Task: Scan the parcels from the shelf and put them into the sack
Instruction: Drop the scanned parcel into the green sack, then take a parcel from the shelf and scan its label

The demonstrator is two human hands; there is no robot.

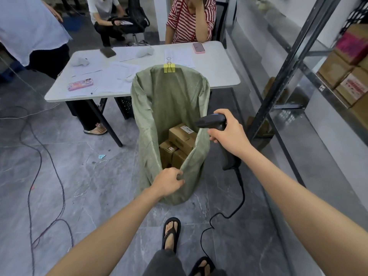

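While L hand pinches the sack at its near rim, prob. to keep the mouth open, R hand just right of the sack has fingers wrapped round the scanner, w/ several parcels already inside and more on the shelf further right.

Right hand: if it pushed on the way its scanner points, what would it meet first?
Probably the green sack: the scanner in the right hand aims left over its open mouth, toward its inner wall or the top parcel. Depth is unclear.
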